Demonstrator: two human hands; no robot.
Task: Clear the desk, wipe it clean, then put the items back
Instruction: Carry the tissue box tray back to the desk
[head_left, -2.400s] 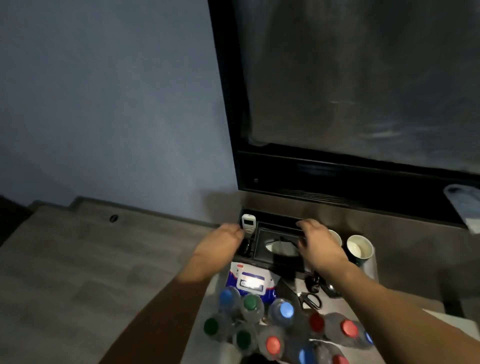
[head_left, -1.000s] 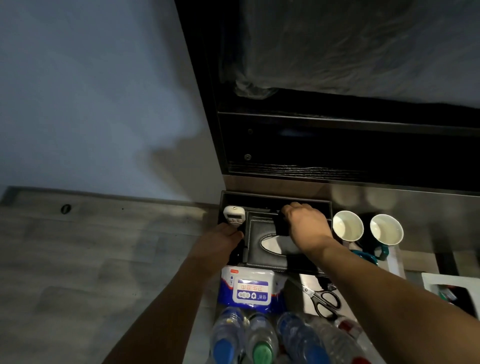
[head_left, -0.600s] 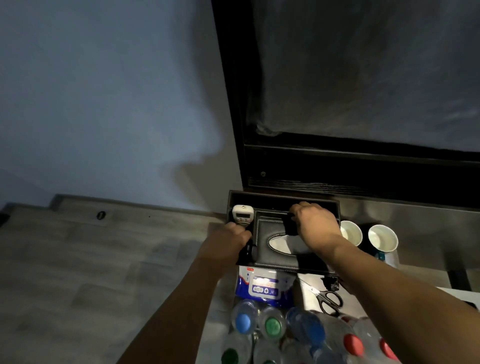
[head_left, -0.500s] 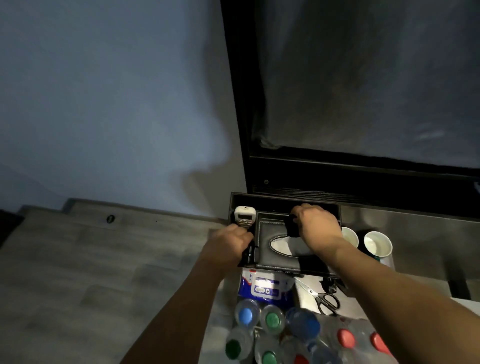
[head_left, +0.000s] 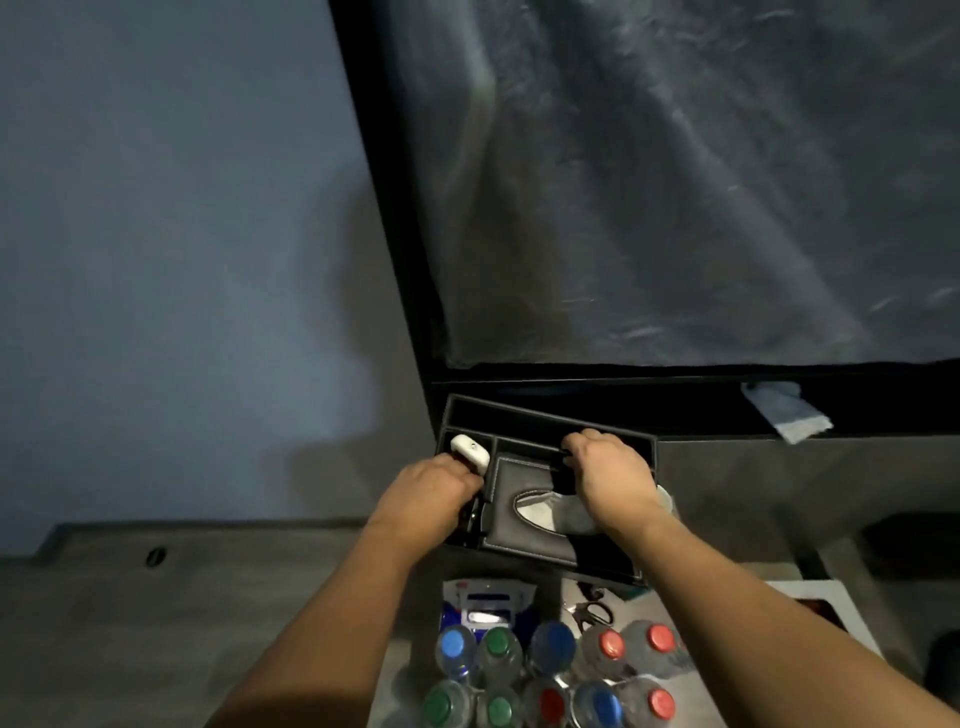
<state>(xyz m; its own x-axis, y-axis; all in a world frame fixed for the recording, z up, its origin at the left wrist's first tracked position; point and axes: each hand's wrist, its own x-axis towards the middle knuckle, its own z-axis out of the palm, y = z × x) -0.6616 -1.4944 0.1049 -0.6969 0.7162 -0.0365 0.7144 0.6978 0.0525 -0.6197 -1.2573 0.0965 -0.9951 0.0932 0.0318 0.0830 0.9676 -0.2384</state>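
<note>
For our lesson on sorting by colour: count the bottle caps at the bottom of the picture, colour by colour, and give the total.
Blue caps: 3
Green caps: 3
Red caps: 4
Total: 10

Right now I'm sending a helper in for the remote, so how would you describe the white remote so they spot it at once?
Find the black organizer tray below the dark curtained window frame, held by both hands. In its front left compartment, beside the tissue box, the white remote stands tilted, just above the left hand. It is the only small white thing in the black tray.
</note>
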